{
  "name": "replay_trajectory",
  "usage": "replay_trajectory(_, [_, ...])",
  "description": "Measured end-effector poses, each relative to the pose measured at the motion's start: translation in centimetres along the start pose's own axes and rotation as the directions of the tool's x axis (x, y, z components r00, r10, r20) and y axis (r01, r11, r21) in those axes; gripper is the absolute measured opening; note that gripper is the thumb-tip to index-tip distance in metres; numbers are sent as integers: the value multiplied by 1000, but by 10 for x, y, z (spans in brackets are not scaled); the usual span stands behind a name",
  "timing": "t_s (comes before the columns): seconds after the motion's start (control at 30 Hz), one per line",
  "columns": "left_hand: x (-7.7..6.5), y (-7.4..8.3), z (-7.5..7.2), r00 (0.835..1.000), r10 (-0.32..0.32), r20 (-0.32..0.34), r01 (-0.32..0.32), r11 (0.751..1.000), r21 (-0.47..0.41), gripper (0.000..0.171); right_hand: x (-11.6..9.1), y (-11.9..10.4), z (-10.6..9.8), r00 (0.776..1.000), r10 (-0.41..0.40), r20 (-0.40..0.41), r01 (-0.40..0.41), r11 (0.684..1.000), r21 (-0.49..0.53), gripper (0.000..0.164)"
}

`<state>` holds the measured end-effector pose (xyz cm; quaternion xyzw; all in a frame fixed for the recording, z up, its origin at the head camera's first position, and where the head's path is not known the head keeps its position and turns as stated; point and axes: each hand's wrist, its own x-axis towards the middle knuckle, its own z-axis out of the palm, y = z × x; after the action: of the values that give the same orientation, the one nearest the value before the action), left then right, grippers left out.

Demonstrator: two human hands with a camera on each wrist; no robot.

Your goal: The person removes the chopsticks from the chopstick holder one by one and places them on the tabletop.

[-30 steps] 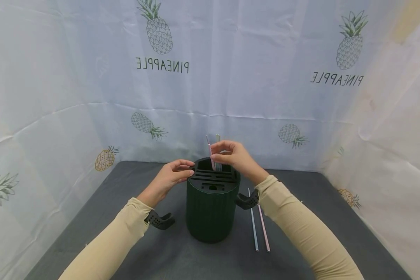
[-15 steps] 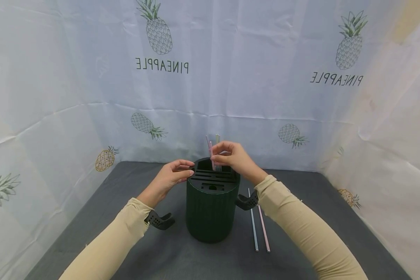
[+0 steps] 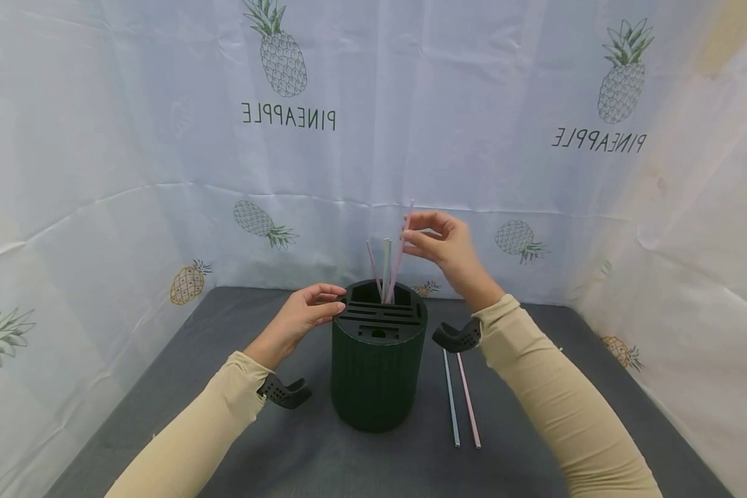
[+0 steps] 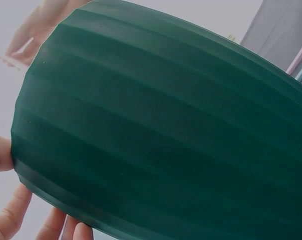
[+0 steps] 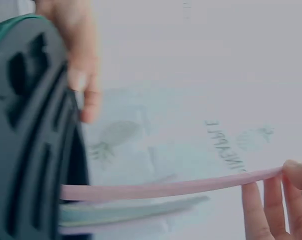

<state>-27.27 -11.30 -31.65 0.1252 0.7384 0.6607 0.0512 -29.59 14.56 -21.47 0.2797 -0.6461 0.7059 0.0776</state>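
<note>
A dark green ribbed knife block [image 3: 376,380] stands upright, its black slotted top [image 3: 380,315] facing up. My left hand [image 3: 308,311] grips its left rim, thumb and fingers spread against the edge. Above the back opening, my right hand [image 3: 442,242] pinches a pink chopstick [image 5: 161,191] near its upper end. That chopstick leans to the right with its lower part inside the opening. A thin pink chopstick [image 3: 373,261] and pale silvery-green chopsticks [image 3: 386,266] stand in the same opening. Their lower ends are hidden inside.
To the right of the block, a blue chopstick [image 3: 452,408] and another pink chopstick [image 3: 471,408] lie side by side on the dark grey tabletop [image 3: 274,449]. White pineapple-print curtains [image 3: 373,152] enclose the table at the back and sides.
My right hand has risen and shifted right, drawing the pink chopstick up and tilting it rightward. The left hand and the knife block have stayed in place.
</note>
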Motion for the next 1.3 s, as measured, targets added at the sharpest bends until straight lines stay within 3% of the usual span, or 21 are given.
replay_trajectory(0.3, [0, 0, 0, 1000, -1, 2, 1, 1000, -2, 40, -1, -32, -32, 972, -139, -191, 175, 968, 182, 20])
replay_trajectory(0.63, [1, -2, -1, 1000, 0, 2, 0, 1000, -3, 40, -13, -41, -71, 932, -79, -354, 201, 924, 325, 26])
replay_trajectory(0.73, [1, -1, -1, 1000, 0, 0, 0, 1000, -6, 40, -23, -35, -83, 929, -25, -370, 159, 928, 338, 23])
replay_trajectory(0.9, [1, -2, 0, 1000, 2, 1, -2, 1000, -10, 40, -42, -12, -104, 931, 96, -353, 17, 953, 304, 18])
replay_trajectory(1.1, [2, -2, -1, 1000, 0, 3, 0, 1000, -16, 40, -68, 40, -124, 924, 207, -322, -173, 976, 131, 17])
replay_trajectory(1.2, [2, -2, -1, 1000, 1, 3, -1, 1000, -17, 40, -81, 67, -132, 907, 275, -318, -281, 959, 28, 19])
replay_trajectory(1.3, [2, -3, 0, 1000, -1, 2, 1, 1000, -19, 40, -92, 88, -139, 879, 346, -329, -397, 912, -103, 34])
